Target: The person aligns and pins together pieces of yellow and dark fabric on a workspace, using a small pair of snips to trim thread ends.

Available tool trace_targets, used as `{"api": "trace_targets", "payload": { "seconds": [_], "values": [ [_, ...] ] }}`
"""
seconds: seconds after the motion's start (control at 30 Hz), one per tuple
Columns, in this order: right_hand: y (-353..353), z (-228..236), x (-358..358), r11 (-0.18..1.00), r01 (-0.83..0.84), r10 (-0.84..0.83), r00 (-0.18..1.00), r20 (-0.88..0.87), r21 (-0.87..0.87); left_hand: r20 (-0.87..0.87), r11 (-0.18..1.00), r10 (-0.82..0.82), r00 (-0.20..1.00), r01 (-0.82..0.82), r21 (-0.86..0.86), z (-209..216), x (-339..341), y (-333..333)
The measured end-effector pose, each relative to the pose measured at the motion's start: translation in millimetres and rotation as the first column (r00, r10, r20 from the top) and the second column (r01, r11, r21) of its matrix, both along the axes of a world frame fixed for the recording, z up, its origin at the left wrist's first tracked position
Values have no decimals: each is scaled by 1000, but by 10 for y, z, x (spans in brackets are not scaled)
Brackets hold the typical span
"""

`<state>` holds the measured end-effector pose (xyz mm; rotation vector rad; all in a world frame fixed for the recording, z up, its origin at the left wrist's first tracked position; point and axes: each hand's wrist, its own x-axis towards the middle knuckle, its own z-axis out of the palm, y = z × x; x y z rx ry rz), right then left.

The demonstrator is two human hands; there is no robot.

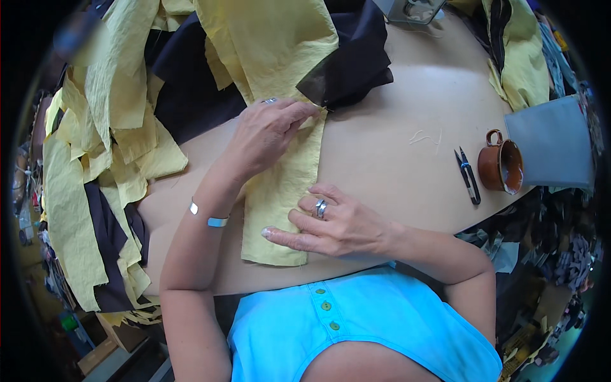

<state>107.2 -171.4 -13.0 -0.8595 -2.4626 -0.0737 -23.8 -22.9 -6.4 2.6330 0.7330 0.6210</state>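
Observation:
A long yellow cloth strip runs down the table toward me, its upper part joined to or overlapping a wider yellow piece. My left hand lies across it, fingertips pinched at its right edge, where a dark cloth meets it. Exactly which layers the pinch takes in is hidden. Lower down, my right hand rests palm down over the strip's right edge. Its forefinger reaches out over the cloth with a whitish covering at the tip, and the other fingers are loosely bent and apart.
Yellow and dark cloth pieces hang over the table's left side. To the right lie black thread snips, a brown mug and a grey-blue bin. Loose threads lie on the tan tabletop. More yellow cloth is at far right.

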Motion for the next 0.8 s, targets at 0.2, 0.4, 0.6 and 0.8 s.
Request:
{"api": "trace_targets", "payload": {
  "seconds": [0.2, 0.4, 0.6, 0.8],
  "values": [
    [-24, 37, 42, 987, -54, 24, 980, -196, -149, -93, 941, 67, 993, -32, 338, 43, 26, -70],
    [-248, 192, 288, 903, -100, -55, 938, -344, -418, -101, 908, 72, 992, -23, 417, -33, 74, -156],
    [-569, 869, 1518, 560, 820, -819, 570, 70, -120, -81, 936, 129, 988, -94, 339, -130, -1, -179],
    [-940, 838, 2246, 251, 953, -846, 301, 440, -170, -85, 969, 104, 991, -82, 231, -73, 77, -176]
  ]
}}
